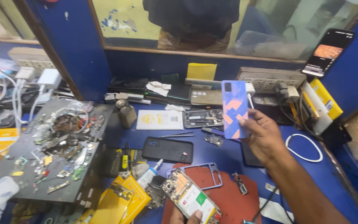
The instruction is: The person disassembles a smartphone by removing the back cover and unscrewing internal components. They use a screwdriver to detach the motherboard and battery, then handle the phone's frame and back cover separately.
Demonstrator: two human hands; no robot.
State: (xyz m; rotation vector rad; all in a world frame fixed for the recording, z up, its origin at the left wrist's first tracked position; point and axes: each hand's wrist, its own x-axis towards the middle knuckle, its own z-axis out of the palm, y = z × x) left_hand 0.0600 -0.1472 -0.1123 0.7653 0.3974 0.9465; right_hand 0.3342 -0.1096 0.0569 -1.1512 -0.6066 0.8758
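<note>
Overhead, right hand (266,135) gripping a blue back cover (234,109), left hand (187,215) holding an opened phone (190,198) (black case (167,149) between)

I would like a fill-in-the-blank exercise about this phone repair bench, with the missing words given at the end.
1. The right hand holds up a blue and orange phone back cover, whose camera cutout is at its ____ end.
2. The left hand holds an opened phone above a ____ mat.
3. The black phone case lies on the ____ bench top.

Missing words: top; red; blue
</note>
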